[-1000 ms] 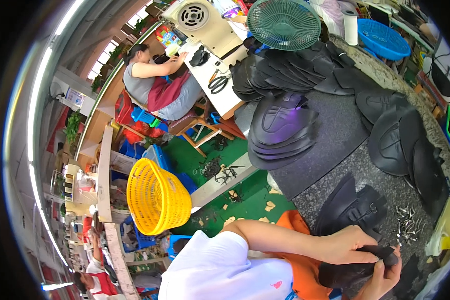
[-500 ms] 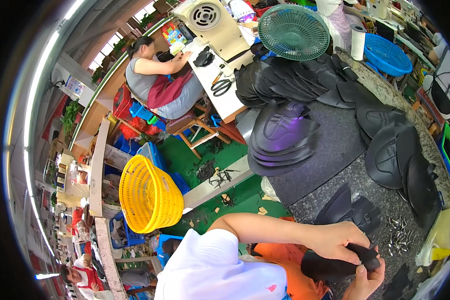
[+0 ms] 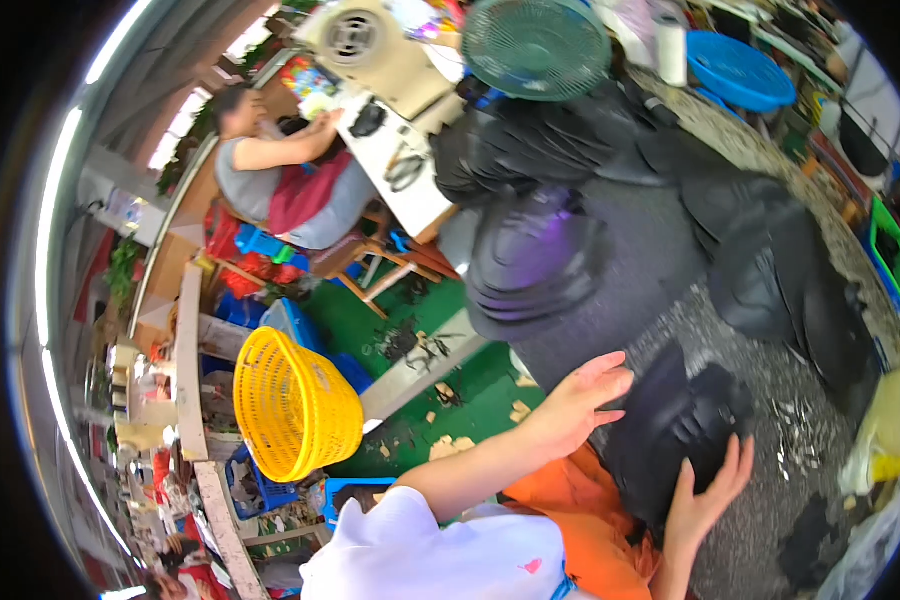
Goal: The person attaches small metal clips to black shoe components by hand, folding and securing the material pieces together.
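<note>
My left hand is raised beside the table's near edge, its fingers stretched out and holding nothing. A black shoe-upper piece lies on the table in front of me, blurred by motion. At its right edge is my right hand, thumb and fingers spread apart; whether it touches the piece I cannot tell. Farther back, a stack of black shoe-upper pieces rests on a dark mat, with a purple light spot on top.
More black pieces curve along the table's far and right sides. Small metallic-looking bits are scattered at right, near a yellowish container. A green basket stands behind. A yellow basket and a seated co-worker are at left.
Both hands have let go of the bent black piece, which now lies flatter on the table. My left hand has moved left and up, and both hands have opened. The whole view has shifted.
</note>
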`<state>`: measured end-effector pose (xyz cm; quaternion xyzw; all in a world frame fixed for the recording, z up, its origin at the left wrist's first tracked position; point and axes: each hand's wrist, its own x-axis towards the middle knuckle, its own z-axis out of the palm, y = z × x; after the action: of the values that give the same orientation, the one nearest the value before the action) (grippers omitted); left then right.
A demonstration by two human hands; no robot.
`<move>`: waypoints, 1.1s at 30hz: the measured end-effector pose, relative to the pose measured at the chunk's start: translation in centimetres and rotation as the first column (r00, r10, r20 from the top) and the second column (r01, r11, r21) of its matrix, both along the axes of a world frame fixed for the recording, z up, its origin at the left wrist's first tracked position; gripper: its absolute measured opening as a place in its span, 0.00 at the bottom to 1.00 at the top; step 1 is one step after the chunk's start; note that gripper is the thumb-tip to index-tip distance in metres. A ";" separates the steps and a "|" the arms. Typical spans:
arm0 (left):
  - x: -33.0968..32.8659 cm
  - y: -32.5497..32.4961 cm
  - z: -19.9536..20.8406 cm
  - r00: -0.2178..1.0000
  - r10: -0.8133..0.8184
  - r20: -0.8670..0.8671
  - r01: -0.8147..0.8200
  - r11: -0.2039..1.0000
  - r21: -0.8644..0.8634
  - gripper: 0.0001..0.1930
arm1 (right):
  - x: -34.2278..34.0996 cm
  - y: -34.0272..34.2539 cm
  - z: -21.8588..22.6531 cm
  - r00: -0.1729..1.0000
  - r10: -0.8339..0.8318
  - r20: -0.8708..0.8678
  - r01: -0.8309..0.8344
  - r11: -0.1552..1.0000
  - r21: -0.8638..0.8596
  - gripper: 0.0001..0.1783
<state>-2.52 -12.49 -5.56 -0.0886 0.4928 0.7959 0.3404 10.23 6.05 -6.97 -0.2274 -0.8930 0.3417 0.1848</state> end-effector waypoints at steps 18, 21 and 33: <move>1.2 4.9 -0.1 0.616 -0.277 -0.737 -0.034 0.926 -0.376 0.31 | 1.0 0.4 -0.9 0.993 0.056 -0.108 -0.057 0.998 0.002 0.34; -2.0 1.6 2.0 0.810 -0.016 -0.587 -0.070 0.990 -0.123 0.34 | 1.3 1.1 -1.1 0.990 0.036 -0.140 -0.053 0.991 -0.119 0.34; -22.9 -15.6 1.2 0.822 -0.268 -0.503 -0.216 0.670 -0.710 0.41 | 2.4 2.8 -0.6 0.979 0.140 -0.147 -0.154 0.984 -0.090 0.16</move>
<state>-25.46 -28.10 -4.34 0.0300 0.8515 0.5089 0.1230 12.65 8.80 -7.61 -0.1454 -0.8738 0.4141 0.2095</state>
